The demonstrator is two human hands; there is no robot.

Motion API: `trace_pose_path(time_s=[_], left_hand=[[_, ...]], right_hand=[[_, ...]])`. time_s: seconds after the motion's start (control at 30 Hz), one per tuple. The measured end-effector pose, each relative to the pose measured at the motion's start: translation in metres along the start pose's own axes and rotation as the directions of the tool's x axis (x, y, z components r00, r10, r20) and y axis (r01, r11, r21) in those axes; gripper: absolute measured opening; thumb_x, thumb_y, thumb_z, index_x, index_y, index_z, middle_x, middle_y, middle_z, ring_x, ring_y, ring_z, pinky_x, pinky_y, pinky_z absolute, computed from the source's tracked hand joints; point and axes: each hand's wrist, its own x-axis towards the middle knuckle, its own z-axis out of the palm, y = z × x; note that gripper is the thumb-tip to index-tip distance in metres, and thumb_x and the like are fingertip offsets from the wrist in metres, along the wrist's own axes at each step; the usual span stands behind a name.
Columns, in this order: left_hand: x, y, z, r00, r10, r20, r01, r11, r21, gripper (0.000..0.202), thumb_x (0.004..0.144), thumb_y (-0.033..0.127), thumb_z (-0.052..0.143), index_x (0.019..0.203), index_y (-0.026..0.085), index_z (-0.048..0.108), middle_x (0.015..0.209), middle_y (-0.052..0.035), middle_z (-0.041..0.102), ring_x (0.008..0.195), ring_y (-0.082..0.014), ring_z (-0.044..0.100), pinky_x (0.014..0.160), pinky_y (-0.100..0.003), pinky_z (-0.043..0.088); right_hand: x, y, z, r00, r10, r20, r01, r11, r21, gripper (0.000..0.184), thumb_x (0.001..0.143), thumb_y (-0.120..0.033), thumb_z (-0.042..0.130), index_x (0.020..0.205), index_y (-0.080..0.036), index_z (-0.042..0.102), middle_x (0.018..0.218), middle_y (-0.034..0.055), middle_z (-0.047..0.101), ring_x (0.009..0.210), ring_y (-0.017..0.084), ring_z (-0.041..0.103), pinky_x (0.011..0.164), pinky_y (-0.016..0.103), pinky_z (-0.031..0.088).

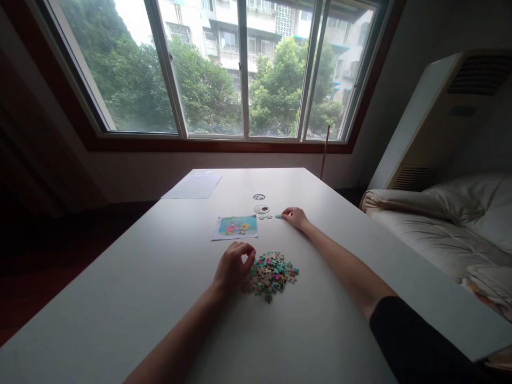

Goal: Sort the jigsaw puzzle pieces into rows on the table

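The right hand (296,216) pinches a piece (278,216), seemingly to align with two pieces (262,217) left of its fingers; whether the left hand (233,265), fingers curled beside the pile (275,271), holds anything is unclear.

Daylit four-pane sliding window (242,80), reddish-brown surround, across top of frame. White desk (140,266), centre. Floor-standing air conditioner (436,117), upper right; cream sofa (432,226) below. Dark red floor (36,288), lower left.

Left hand (235,262) loosely curled
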Motion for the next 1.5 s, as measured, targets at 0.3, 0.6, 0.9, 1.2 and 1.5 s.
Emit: trace_pose_path(time_s=[0.3,0.6,0.9,1.2,1.5], left_hand=[[0.000,0.000,0.000,1.000,-0.003,-0.001,0.003,1.000,-0.009,0.014,0.076,0.017,0.049,0.066,0.019,0.059,0.064,-0.0011,0.059,0.066,-0.0165,0.053,0.060,-0.028,0.043],[0.000,0.001,-0.001,1.000,-0.015,0.018,0.015,1.000,-0.007,0.014,0.077,0.017,0.049,0.066,0.019,0.058,0.065,-0.0009,0.058,0.067,-0.0166,0.053,0.061,-0.028,0.043],[0.000,0.000,0.000,0.999,-0.024,0.030,0.024,1.000,-0.010,0.014,0.077,0.017,0.049,0.067,0.019,0.057,0.065,-0.0009,0.058,0.068,-0.0169,0.053,0.063,-0.029,0.042],[0.000,0.000,0.001,0.999,-0.041,0.035,0.041,0.999,-0.011,0.014,0.077,0.018,0.048,0.066,0.018,0.057,0.066,-0.0010,0.058,0.068,-0.0167,0.052,0.064,-0.027,0.041],[0.000,-0.001,0.001,0.998,-0.053,0.045,0.053,0.999,-0.008,0.014,0.078,0.018,0.048,0.067,0.018,0.057,0.066,-0.0013,0.058,0.068,-0.0167,0.052,0.064,-0.027,0.041]], right_hand=[[0.005,-0.004,0.002,0.997,0.067,0.048,-0.065,0.997,-0.034,0.014,0.073,-0.035,0.061,0.079,-0.024,0.068,0.080,-0.0001,0.066,0.077,0.016,0.058,0.068,0.025,0.042],[0.005,-0.007,-0.001,0.992,0.105,0.069,-0.102,0.994,-0.034,0.016,0.071,-0.035,0.061,0.080,-0.024,0.068,0.082,0.0000,0.066,0.078,0.017,0.058,0.068,0.026,0.042],[0.004,-0.007,0.001,0.994,0.087,0.060,-0.084,0.995,-0.050,0.019,0.074,-0.037,0.057,0.085,-0.026,0.068,0.084,-0.0005,0.066,0.079,0.017,0.058,0.068,0.026,0.041],[0.004,-0.011,0.003,0.997,0.045,0.061,-0.040,0.997,-0.071,0.017,0.072,-0.036,0.060,0.084,-0.027,0.068,0.082,-0.0010,0.065,0.079,0.016,0.057,0.071,0.026,0.040],[-0.002,-0.020,-0.007,0.999,-0.032,0.039,0.033,0.999,-0.002,0.022,0.077,-0.028,0.054,0.093,-0.019,0.065,0.095,0.0058,0.061,0.081,0.017,0.055,0.073,0.029,0.042]])
